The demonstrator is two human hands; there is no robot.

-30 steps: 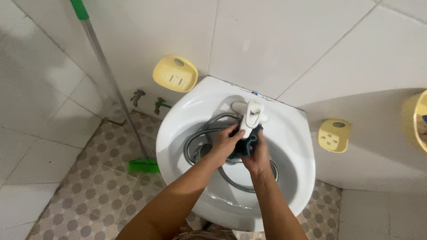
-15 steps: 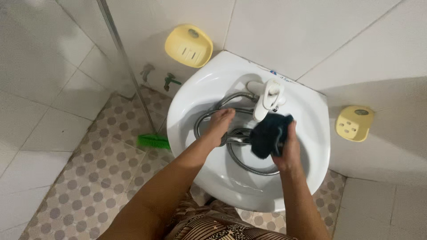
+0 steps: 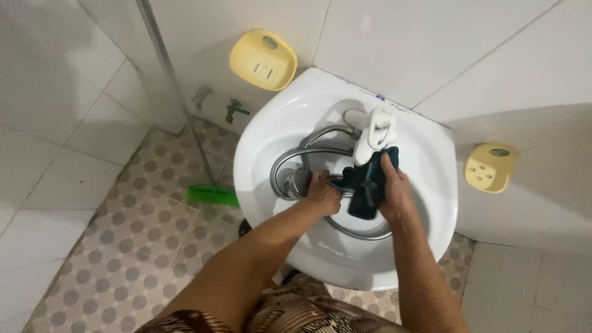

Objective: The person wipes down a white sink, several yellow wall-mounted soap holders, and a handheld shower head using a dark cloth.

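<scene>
Two hands work in the basin (image 3: pixel 271 132): the right hand (image 3: pixel 394 188) clamps a soft, limp cloth (image 3: pixel 364 185) beneath the tap (image 3: pixel 372 132), while the left hand (image 3: pixel 320 194) closes around the stiff, probably slippery hose (image 3: pixel 290 161) near the centre.

One white sink (image 3: pixel 431 160) stands in the corner and serves as the landmark. One white tap (image 3: pixel 373 132) sits at its back rim. One coiled metal hose (image 3: pixel 290 163) and one dark cloth (image 3: pixel 365 185) lie in its basin, with two hands there, left hand (image 3: pixel 324 194) and right hand (image 3: pixel 394 191). Two yellow soap dishes hang on the walls, one (image 3: pixel 262 60) left of the sink, one (image 3: pixel 489 168) right. One green broom (image 3: pixel 213 195) rests on the floor to its left.
</scene>
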